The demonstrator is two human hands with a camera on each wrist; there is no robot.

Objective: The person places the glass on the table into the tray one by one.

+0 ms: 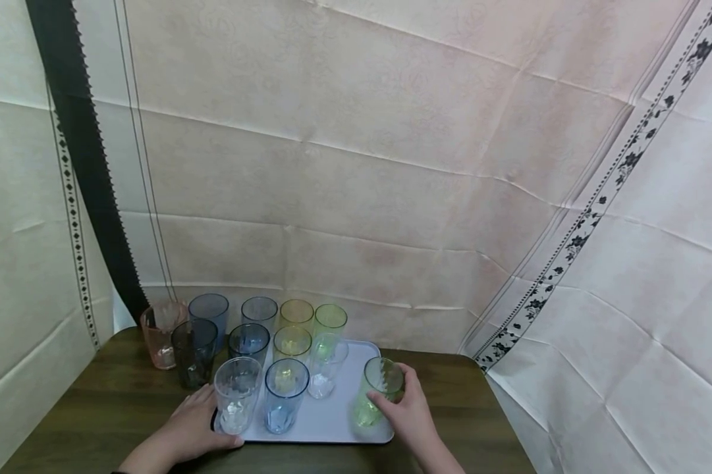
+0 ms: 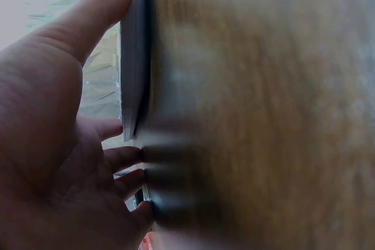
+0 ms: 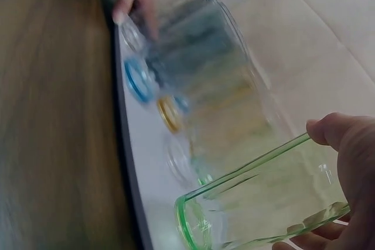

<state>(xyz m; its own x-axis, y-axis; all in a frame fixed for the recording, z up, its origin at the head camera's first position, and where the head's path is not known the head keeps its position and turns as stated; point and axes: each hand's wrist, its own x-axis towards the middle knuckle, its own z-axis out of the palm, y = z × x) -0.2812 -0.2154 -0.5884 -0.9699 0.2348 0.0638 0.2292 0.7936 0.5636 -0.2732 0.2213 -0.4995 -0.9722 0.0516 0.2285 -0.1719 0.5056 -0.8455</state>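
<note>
My right hand (image 1: 411, 411) grips a green drinking glass (image 1: 367, 409), held upright at the front right of a white tray (image 1: 332, 421). In the right wrist view the base of the green glass (image 3: 258, 197) is close to the tray; whether it touches is hard to tell. At the tray's front left corner, my left hand (image 1: 192, 424) rests with its thumb against the tray edge (image 2: 132, 68), fingers extended on the table. Beside it stands a clear glass (image 1: 237, 392), then a light blue glass (image 1: 284, 405). Behind these is another clear glass (image 1: 326, 378).
Yellow glasses (image 1: 292, 352), a dark blue glass (image 1: 250, 345), a grey glass (image 1: 259, 308) and a second green glass (image 1: 330, 317) stand behind. Pink (image 1: 157, 336), blue (image 1: 210, 309) and black-tinted (image 1: 192, 359) glasses stand left on the wooden table (image 1: 462, 408). Patterned cloth (image 1: 391, 197) hangs behind.
</note>
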